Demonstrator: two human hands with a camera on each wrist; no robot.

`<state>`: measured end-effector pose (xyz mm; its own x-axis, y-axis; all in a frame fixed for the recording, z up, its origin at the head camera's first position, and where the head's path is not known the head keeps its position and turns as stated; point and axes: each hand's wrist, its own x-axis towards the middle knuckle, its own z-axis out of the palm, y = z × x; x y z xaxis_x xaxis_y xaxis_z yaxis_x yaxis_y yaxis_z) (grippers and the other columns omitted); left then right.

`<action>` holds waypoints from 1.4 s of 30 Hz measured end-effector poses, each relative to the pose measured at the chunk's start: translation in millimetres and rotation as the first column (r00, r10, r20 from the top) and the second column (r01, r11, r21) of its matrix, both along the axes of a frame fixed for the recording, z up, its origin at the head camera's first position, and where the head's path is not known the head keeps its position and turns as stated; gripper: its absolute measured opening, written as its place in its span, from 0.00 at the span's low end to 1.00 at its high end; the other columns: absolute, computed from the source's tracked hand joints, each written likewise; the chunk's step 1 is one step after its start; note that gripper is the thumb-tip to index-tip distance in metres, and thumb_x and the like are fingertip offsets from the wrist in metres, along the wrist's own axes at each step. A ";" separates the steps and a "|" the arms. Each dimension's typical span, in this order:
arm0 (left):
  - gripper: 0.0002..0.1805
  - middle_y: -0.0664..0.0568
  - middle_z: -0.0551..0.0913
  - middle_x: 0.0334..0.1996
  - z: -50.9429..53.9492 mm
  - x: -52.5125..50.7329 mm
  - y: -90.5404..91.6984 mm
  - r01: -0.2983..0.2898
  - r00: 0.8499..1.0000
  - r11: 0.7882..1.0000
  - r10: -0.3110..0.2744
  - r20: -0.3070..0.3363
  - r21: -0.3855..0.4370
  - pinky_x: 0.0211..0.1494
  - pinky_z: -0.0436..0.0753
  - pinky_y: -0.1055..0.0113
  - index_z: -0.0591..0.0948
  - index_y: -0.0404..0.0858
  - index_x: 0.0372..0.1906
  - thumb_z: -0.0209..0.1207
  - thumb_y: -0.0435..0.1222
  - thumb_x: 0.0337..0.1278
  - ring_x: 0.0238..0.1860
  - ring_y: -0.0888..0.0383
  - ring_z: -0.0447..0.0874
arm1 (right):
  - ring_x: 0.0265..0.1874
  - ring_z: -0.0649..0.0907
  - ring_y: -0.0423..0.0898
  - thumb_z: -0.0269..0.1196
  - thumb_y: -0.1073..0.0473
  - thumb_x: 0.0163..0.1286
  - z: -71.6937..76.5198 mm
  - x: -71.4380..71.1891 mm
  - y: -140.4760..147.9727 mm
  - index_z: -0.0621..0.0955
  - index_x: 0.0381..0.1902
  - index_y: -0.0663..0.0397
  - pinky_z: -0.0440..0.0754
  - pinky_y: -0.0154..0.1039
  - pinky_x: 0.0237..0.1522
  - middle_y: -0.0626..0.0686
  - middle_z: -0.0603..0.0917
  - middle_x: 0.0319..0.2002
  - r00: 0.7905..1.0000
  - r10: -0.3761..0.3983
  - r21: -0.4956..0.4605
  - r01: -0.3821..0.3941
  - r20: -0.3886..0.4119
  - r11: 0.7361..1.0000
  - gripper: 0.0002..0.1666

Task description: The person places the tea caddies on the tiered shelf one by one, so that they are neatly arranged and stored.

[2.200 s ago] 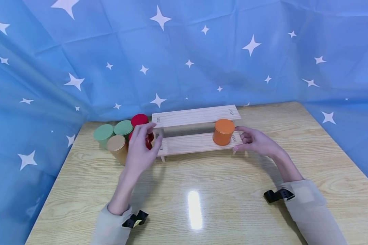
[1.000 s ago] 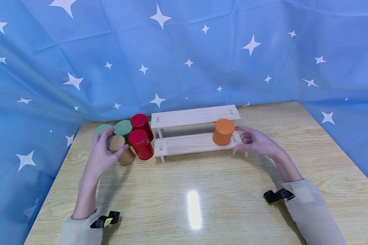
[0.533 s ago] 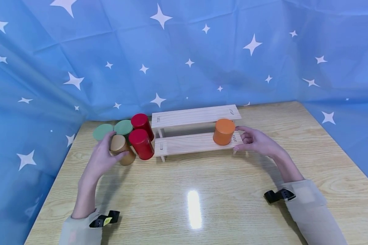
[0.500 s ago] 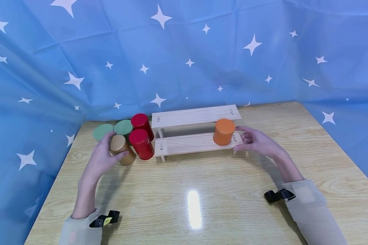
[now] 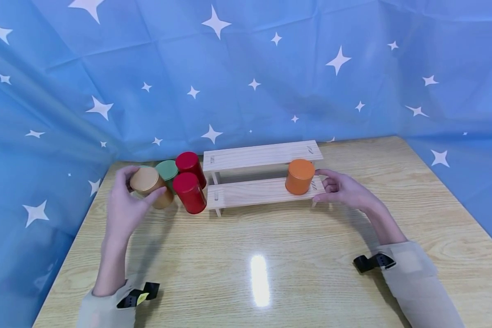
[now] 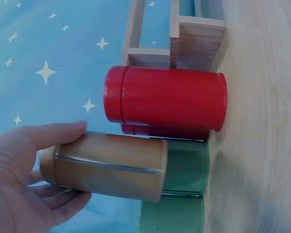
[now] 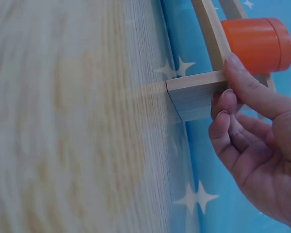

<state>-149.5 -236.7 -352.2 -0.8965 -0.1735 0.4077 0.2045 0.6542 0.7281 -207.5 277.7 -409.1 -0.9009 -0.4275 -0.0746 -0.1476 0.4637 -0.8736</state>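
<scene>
My left hand (image 5: 124, 207) grips a gold canister (image 5: 146, 180) near its lid, thumb on one side and fingers on the other. In the left wrist view the gold canister (image 6: 109, 166) is held off the table, before two green canisters (image 6: 186, 167). My right hand (image 5: 346, 192) holds the right end of the lower tier of a wooden two-tier shelf (image 5: 250, 192). The right wrist view has the thumb on the shelf edge (image 7: 196, 92) and the other fingers curled below. An orange canister (image 5: 299, 176) stands on the lower tier, close to my right fingers.
Two red canisters (image 5: 190, 193) stand against or close to the shelf's left end, beside a green canister (image 5: 167, 170). Behind everything hangs a blue cloth (image 5: 238, 59) with white stars. A light patch shines on the wooden table (image 5: 213, 264).
My left hand moved left from the red canisters to the gold one, took hold of it and raised it, shifting it slightly left and back. The right hand has stayed on the shelf.
</scene>
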 end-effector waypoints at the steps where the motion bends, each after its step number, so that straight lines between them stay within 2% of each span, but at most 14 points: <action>1: 0.39 0.42 0.78 0.54 1.7 0.8 1.0 -0.012 0.999 1.000 0.013 -0.033 0.020 0.50 0.72 0.66 0.69 0.29 0.64 0.76 0.32 0.48 0.50 0.52 0.75 | 0.27 0.70 0.42 0.73 0.60 0.63 0.0 0.0 -0.1 0.62 0.74 0.63 0.72 0.36 0.29 0.54 0.70 0.30 1.000 0.000 0.000 0.000 -0.001 1.000 0.48; 4: 0.39 0.45 0.79 0.53 7.0 3.1 3.8 -0.032 0.991 0.996 0.042 -0.130 0.080 0.50 0.73 0.74 0.70 0.29 0.64 0.76 0.32 0.47 0.48 0.61 0.75 | 0.27 0.70 0.42 0.73 0.60 0.63 -0.3 0.0 -0.2 0.62 0.74 0.63 0.72 0.35 0.29 0.54 0.70 0.30 1.000 0.001 0.001 -0.001 -0.004 1.000 0.47; 9: 0.39 0.46 0.81 0.54 16.2 7.0 9.7 -0.055 0.965 0.992 0.082 -0.251 0.110 0.53 0.74 0.76 0.72 0.29 0.64 0.77 0.31 0.45 0.50 0.68 0.76 | 0.27 0.70 0.42 0.73 0.61 0.63 -1.0 0.2 0.1 0.62 0.74 0.63 0.72 0.35 0.29 0.54 0.70 0.30 1.000 0.001 0.003 -0.001 -0.006 1.000 0.47; 16: 0.40 0.41 0.81 0.56 30.6 16.1 26.6 -0.088 0.931 0.990 0.119 -0.344 0.107 0.55 0.75 0.77 0.73 0.28 0.63 0.78 0.26 0.41 0.53 0.64 0.78 | 0.27 0.70 0.42 0.73 0.60 0.63 -0.6 1.1 -0.6 0.61 0.74 0.63 0.72 0.36 0.29 0.54 0.70 0.30 1.000 0.000 -0.007 0.000 0.008 1.000 0.48; 18: 0.39 0.44 0.81 0.56 32.9 18.5 30.6 -0.062 0.927 0.993 0.096 -0.363 0.103 0.56 0.75 0.76 0.74 0.29 0.63 0.77 0.26 0.41 0.53 0.63 0.78 | 0.27 0.70 0.42 0.73 0.60 0.64 0.0 1.4 -0.9 0.61 0.74 0.63 0.72 0.36 0.29 0.54 0.70 0.30 1.000 0.001 -0.007 -0.001 0.012 1.000 0.48; 24: 0.41 0.45 0.82 0.55 33.7 19.7 43.7 0.020 0.903 0.995 0.022 -0.430 0.093 0.56 0.76 0.76 0.75 0.30 0.62 0.79 0.24 0.36 0.53 0.65 0.79 | 0.26 0.70 0.42 0.73 0.61 0.64 1.2 1.9 -1.8 0.61 0.75 0.63 0.72 0.35 0.29 0.54 0.71 0.30 1.000 0.006 -0.009 -0.006 0.021 1.000 0.48; 30: 0.41 0.45 0.82 0.56 35.2 21.4 62.8 0.094 0.889 0.993 -0.051 -0.456 0.071 0.57 0.77 0.74 0.76 0.30 0.62 0.80 0.26 0.35 0.52 0.51 0.82 | 0.25 0.69 0.41 0.73 0.60 0.64 0.7 1.5 -2.7 0.60 0.75 0.62 0.72 0.36 0.27 0.54 0.70 0.30 0.999 0.001 -0.023 0.000 0.038 1.000 0.48; 34: 0.40 0.44 0.82 0.56 32.5 21.3 74.7 0.154 0.884 0.985 -0.103 -0.455 0.075 0.59 0.77 0.71 0.75 0.29 0.62 0.80 0.26 0.37 0.53 0.47 0.82 | 0.25 0.69 0.41 0.73 0.59 0.64 1.0 1.5 -3.3 0.60 0.76 0.61 0.71 0.36 0.27 0.55 0.71 0.31 0.999 -0.004 -0.021 0.005 0.049 1.000 0.49; 42: 0.41 0.43 0.81 0.57 24.8 17.6 99.1 0.219 0.888 0.975 -0.184 -0.421 0.036 0.58 0.78 0.64 0.74 0.30 0.63 0.80 0.30 0.40 0.56 0.49 0.81 | 0.23 0.67 0.42 0.73 0.59 0.64 3.8 2.4 -2.0 0.61 0.75 0.60 0.70 0.37 0.27 0.53 0.68 0.28 1.000 0.003 -0.009 -0.003 0.030 1.000 0.48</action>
<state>-132.0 -137.6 -327.4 -0.6696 -0.0548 0.7407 0.6190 0.5100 0.5973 -205.1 275.7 -405.3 -0.8969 -0.4312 -0.0980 -0.1224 0.4550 -0.8821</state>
